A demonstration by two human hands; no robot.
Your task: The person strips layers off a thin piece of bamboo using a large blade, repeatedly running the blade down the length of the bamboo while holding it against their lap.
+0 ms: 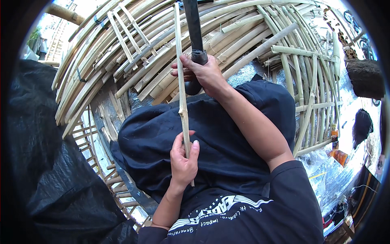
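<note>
A long, pale bamboo strip (182, 93) with a knot partway along stands nearly upright in the picture, above my lap. My left hand (184, 162) is closed around its lower part, thumb on the right side. Higher up, my right hand (209, 75) grips what looks like a large knife (193, 30) with a long dark blade pointing away from me. Its handle is mostly hidden by the palm. The right thumb and fingertips reach to the bamboo strip, and the blade lies just right of it. A dark cloth (150, 138) covers my legs under both hands.
Stacked split bamboo strips (239, 44) spread across the far side. Bamboo lattice panels (313, 89) lie at the right, beside a small bottle (334, 136). A black plastic sheet (61, 162) hangs at the left, near a bamboo ladder-like frame (87, 136).
</note>
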